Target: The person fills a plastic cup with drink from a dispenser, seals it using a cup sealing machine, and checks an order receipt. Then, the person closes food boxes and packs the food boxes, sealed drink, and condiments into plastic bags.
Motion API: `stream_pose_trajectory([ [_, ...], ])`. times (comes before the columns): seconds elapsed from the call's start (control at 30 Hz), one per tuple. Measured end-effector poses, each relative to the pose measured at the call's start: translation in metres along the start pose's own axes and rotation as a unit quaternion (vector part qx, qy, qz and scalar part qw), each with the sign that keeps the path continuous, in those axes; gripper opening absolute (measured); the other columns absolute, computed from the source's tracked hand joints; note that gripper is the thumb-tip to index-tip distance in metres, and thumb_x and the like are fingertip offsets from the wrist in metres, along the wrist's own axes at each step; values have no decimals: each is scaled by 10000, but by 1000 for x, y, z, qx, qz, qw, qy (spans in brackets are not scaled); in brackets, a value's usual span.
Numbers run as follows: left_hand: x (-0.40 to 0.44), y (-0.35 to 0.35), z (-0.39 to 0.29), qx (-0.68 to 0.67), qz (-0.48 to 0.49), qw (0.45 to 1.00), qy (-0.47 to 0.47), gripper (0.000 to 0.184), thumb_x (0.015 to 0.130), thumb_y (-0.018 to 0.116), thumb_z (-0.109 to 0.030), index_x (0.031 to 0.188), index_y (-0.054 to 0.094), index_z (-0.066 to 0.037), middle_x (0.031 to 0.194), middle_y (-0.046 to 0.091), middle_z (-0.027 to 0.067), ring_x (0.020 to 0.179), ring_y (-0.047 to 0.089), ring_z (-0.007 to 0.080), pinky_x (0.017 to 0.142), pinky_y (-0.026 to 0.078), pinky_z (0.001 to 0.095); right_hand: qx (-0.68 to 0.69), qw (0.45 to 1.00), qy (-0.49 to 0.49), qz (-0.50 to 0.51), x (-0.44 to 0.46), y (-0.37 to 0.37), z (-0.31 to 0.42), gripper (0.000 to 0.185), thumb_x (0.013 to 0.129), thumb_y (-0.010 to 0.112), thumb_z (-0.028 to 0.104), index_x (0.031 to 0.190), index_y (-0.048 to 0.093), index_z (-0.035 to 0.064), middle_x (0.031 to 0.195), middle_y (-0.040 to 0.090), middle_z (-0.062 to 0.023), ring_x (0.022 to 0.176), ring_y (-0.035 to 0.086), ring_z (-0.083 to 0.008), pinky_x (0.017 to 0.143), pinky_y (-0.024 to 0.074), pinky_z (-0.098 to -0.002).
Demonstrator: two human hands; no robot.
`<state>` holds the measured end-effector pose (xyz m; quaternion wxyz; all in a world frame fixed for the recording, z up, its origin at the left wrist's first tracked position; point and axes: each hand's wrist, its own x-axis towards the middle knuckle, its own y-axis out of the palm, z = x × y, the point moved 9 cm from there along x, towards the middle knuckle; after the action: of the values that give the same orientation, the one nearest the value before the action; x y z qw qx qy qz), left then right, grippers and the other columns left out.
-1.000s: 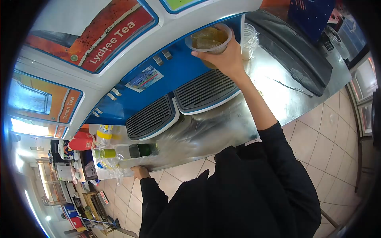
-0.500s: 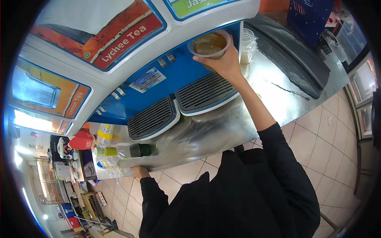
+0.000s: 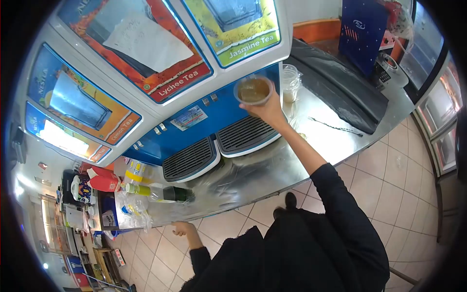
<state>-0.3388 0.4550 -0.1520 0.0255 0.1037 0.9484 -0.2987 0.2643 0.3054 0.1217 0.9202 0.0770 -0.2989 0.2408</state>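
Note:
My right hand point(image 3: 270, 108) is wrapped round a clear plastic cup point(image 3: 254, 91) of brown drink, held above the right drip tray point(image 3: 247, 135) of a blue and white tea dispenser point(image 3: 224, 104). Just off the front edge of the metal counter point(image 3: 233, 182), my left hand point(image 3: 182, 228) hangs with loosely curled fingers and nothing visible in it. Near it on the counter lie a bottle with a dark label point(image 3: 172, 193) and crumpled clear plastic point(image 3: 134, 207).
Stacked clear cups point(image 3: 290, 82) and a long black cover point(image 3: 340, 90) are to the right of the dispenser. A dark blue box point(image 3: 362, 34) stands behind. At the left are a red carton point(image 3: 103, 179) and a yellow-labelled container point(image 3: 135, 171).
The view has tilted up, showing more of the dispenser. My right hand has drawn the cup out from the dispenser, and my left hand has come off the counter edge.

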Motion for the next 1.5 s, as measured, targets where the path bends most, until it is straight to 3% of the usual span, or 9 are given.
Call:
stream_pose_trajectory([
  [0.07, -66, -30, -29, -75, 177, 942, 276, 463, 790, 509, -269, 1141, 331, -24, 1117, 357, 166, 979, 421, 277, 799, 385, 347, 18, 1000, 10, 4, -15, -9, 4, 823, 472, 796, 201, 1118, 336, -20, 1019, 490, -127, 954, 484, -203, 824, 384, -295],
  [0.13, -152, -43, -31, -298, 447, 778, 325, 422, 797, 503, -174, 1142, 325, -8, 1119, 365, 137, 978, 426, 256, 807, 379, 343, 78, 995, 46, 39, -34, -17, 3, 825, 470, 791, 176, 1126, 330, -19, 1034, 486, -118, 964, 477, -187, 830, 380, -296],
  [0.27, -375, -128, -39, -137, 806, 438, 374, 571, 730, 583, -150, 1182, 268, 0, 1129, 371, 152, 1045, 405, 227, 883, 323, 323, 98, 991, 61, 61, -71, -58, 24, 874, 453, 803, 275, 1133, 339, -19, 1042, 483, -136, 980, 479, -209, 840, 380, -303],
  [0.43, -536, -234, -30, -85, 805, 242, 535, 887, 625, 680, -262, 1262, 121, -1, 1230, 276, 164, 1148, 300, 260, 958, 221, 351, 91, 987, 82, 107, -111, -150, 51, 909, 445, 805, 264, 1162, 320, -15, 1079, 452, -133, 1010, 458, -208, 863, 363, -305],
  [0.57, -618, -310, 6, -127, 892, 142, 410, 1011, 594, 700, -333, 1274, 34, 8, 1272, 214, 169, 1195, 225, 257, 975, 185, 357, 40, 986, 107, 119, -131, -253, 53, 935, 449, 804, 285, 1177, 297, -8, 1098, 429, -132, 1028, 442, -209, 880, 346, -310],
  [0.93, -835, -421, 131, -73, 931, -28, 357, 986, 646, 636, -418, 1273, 6, 9, 1294, 153, 186, 1220, 153, 272, 992, 137, 353, -31, 999, 32, 20, -112, -520, 26, 1106, 487, 787, 214, 1234, -17, 75, 1177, 270, -171, 1090, 355, -275, 896, 316, -389],
  [1.13, -968, -416, 132, -101, 871, -87, 472, 808, 738, 548, -364, 1263, 82, 35, 1301, 141, 216, 1233, 119, 290, 998, 121, 352, -170, 983, 51, 53, -25, -609, -11, 865, 496, 771, 210, 1199, 302, 29, 1096, 383, -154, 1051, 390, -242, 880, 338, -338],
  [1.3, -1033, -420, -48, -449, 641, 184, 595, 674, 713, 596, -324, 1197, 281, 24, 1195, 346, 190, 1119, 338, 308, 929, 268, 370, -216, 975, 14, 58, 77, -656, -51, 916, 507, 754, 202, 1268, 260, 74, 1112, 364, -142, 1037, 395, -247, 872, 340, -325],
  [1.5, -1151, -521, -169, -399, 404, 96, 818, 832, 573, 685, -282, 1208, 239, 16, 1202, 309, 228, 1134, 274, 341, 957, 228, 386, -197, 978, -45, 43, 178, -679, -103, 893, 525, 746, 238, 1258, 267, 59, 1127, 344, -156, 1052, 380, -263, 867, 338, -346],
])
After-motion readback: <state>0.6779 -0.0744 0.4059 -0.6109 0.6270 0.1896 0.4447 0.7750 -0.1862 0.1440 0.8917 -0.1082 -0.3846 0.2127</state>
